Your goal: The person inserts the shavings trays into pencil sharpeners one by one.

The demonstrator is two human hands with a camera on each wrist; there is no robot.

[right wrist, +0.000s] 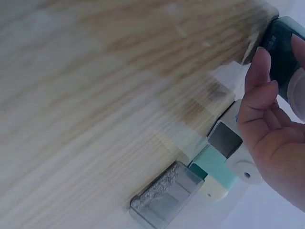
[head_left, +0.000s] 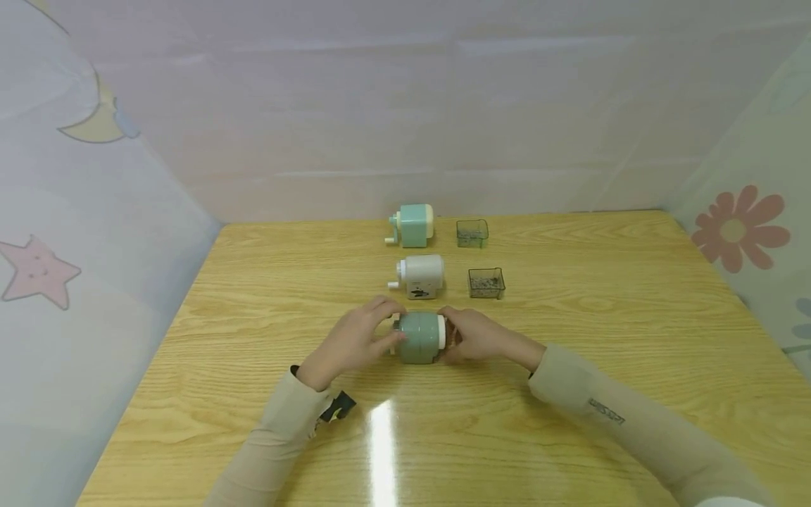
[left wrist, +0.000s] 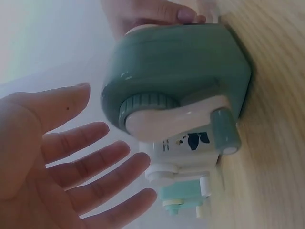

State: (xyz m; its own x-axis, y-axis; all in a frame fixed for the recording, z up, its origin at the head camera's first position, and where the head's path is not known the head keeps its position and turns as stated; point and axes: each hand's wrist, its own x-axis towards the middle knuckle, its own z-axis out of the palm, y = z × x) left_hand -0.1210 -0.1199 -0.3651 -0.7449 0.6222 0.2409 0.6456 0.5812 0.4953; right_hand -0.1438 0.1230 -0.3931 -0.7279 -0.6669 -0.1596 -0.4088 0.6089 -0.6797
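Observation:
A grey-green crank pencil sharpener point(head_left: 419, 338) point(left wrist: 181, 67) point(right wrist: 286, 47) stands on the wooden table point(head_left: 570, 394), between both hands. My right hand point(head_left: 475, 336) point(right wrist: 271, 129) holds its white right end, with its fingers curled against the body. A fingertip of that hand point(left wrist: 181, 12) lies across the far top edge. My left hand point(head_left: 355, 341) point(left wrist: 71, 157) is at the crank side with its fingers spread. In the left wrist view it hovers just off the crank handle point(left wrist: 224, 131) without touching it.
Behind stand a white sharpener point(head_left: 421, 276) point(left wrist: 183, 152) and a mint one point(head_left: 413, 225) point(left wrist: 183, 195). Right of each is a clear tray of shavings point(head_left: 486, 283) point(head_left: 472, 233) point(right wrist: 164, 198). Patterned cloth walls enclose the table on the left, back and right.

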